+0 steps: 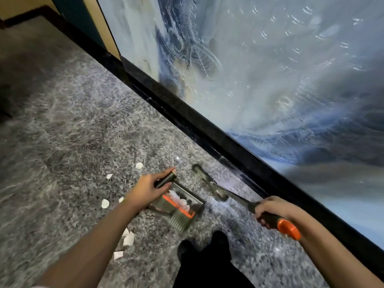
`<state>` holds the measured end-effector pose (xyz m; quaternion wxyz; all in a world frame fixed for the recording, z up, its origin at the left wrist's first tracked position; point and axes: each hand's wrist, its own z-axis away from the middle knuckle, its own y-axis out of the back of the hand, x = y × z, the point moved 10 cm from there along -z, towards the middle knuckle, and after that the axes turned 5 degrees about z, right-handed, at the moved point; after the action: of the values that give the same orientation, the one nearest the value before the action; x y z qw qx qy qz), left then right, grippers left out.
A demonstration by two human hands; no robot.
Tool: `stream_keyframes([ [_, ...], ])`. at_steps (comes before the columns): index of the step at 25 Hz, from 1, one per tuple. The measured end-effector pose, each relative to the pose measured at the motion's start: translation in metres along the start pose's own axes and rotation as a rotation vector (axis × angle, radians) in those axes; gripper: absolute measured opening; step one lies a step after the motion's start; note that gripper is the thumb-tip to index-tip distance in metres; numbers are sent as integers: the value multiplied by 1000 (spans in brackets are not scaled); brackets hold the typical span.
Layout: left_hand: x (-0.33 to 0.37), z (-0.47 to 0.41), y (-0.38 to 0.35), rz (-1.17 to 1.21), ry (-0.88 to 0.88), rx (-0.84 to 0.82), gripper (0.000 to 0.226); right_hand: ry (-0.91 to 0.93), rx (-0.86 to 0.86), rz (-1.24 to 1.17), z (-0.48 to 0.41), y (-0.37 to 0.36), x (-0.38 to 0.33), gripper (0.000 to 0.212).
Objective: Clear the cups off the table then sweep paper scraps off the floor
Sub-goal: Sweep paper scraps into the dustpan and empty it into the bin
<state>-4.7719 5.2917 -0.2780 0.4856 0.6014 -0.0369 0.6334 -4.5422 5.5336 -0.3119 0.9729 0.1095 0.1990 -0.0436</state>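
My left hand (147,191) grips the dark handle of a dustpan (179,208) that rests on the speckled grey floor. The pan has an orange comb edge, and white paper scraps lie inside it. My right hand (270,208) grips a brush (218,191) by its dark, orange-tipped handle. The blurred brush reaches up and left over the floor, just right of the pan. White paper scraps (105,203) lie scattered on the floor left of the pan, with more under my left forearm (128,239). No cups are in view.
A wall with a blue and white mural (270,69) runs diagonally on the right, edged by a black skirting (207,129). My dark-clad legs (204,258) stand at the bottom centre. Open floor stretches to the left and far end.
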Motion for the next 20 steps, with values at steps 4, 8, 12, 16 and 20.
stream_keyframes([
  [4,-6,-16,25,20,-16,23,50,-65,-88,-66,15,9,-5,22],
  [8,-4,-19,25,15,-20,4,49,-30,-88,-4,31,14,-16,40],
  [12,-10,-21,25,21,8,-3,50,35,7,161,30,-12,-33,11],
  [16,-14,-18,18,29,22,-28,50,100,3,583,14,-67,-34,28],
  [20,-13,-17,21,-4,15,-50,52,55,-79,497,25,-82,-15,22],
])
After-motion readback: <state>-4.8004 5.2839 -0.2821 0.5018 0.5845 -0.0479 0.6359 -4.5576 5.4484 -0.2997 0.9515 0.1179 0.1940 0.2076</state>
